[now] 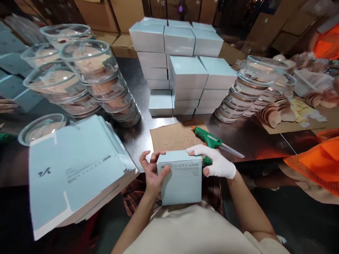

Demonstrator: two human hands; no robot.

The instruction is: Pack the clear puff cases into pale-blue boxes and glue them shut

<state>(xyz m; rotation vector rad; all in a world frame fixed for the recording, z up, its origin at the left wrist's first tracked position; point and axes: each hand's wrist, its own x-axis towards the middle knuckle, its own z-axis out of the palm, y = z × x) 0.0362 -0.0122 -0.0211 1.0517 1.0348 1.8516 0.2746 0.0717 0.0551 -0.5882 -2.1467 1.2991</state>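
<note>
A light blue carton (181, 183) with small dark print stands tilted at the table's near edge, close to my body. Bare and bent round its left side, my left hand (154, 176) has the thumb on the printed face and fingers by the top edge. My right hand (215, 163), in a white glove with bare fingertips, holds the upper right corner, fingers over the top. Just beyond lies a green glue gun (208, 137) with an orange tip and a clear glue stick, resting on a brown cardboard sheet (172, 137).
Flat blue carton blanks (79, 165) are piled at left. Stacks of glass bowls (106, 88) stand behind them, with more glass bowls (238, 95) at right. Finished-looking boxes (189, 74) are stacked at the back. A person's orange vest (317, 162) is at right, near wooden pieces (277, 111).
</note>
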